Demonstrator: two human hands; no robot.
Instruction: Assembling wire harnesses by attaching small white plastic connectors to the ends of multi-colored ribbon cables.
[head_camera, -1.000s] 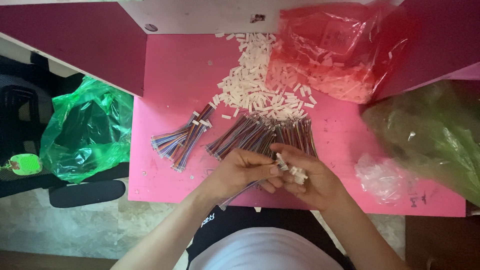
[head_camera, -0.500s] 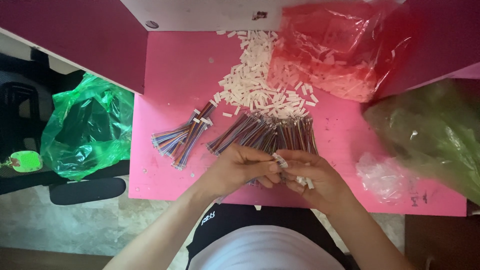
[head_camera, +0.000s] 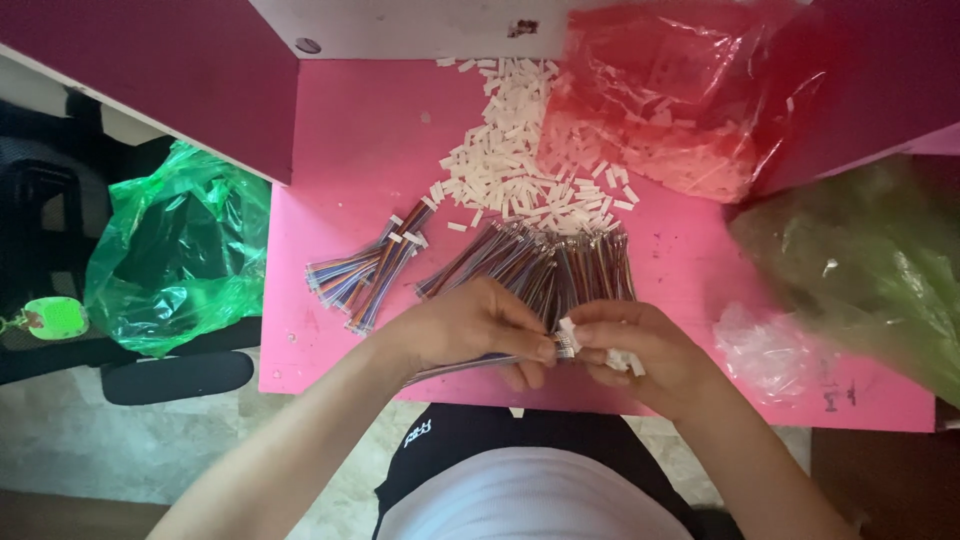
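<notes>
**On the pink desk: small finished batch, big pile left**

At the front edge of the pink tabletop (head_camera: 340, 150), both hands meet over one multicoloured ribbon wire lead (head_camera: 470, 364). The left hand (head_camera: 470, 325) is pinched around the lead near its end, and the rest of it trails out to the left under the palm. The right hand (head_camera: 640, 350) has its fingertips closed on a small white plastic connector housing (head_camera: 567, 338) right at the wire tip, with a few more white pieces tucked in the same hand.

As for progress, I'd call it early days. A small fanned bunch of coloured leads with white ends (head_camera: 362, 272) lies to the left, and those look finished. Just behind the hands sits a much bigger heap of coloured wire leads (head_camera: 545, 260), apparently waiting. Further back, a loose pile of white plastic housings (head_camera: 510, 160) spills toward a red see-through plastic bag (head_camera: 660, 100) holding more of them, so plenty of stock remains.

Off to the sides are a green plastic bag (head_camera: 175, 250) beside the desk, a crumpled clear plastic bag (head_camera: 765, 350), and another greenish bag (head_camera: 860, 270) on the right.
</notes>
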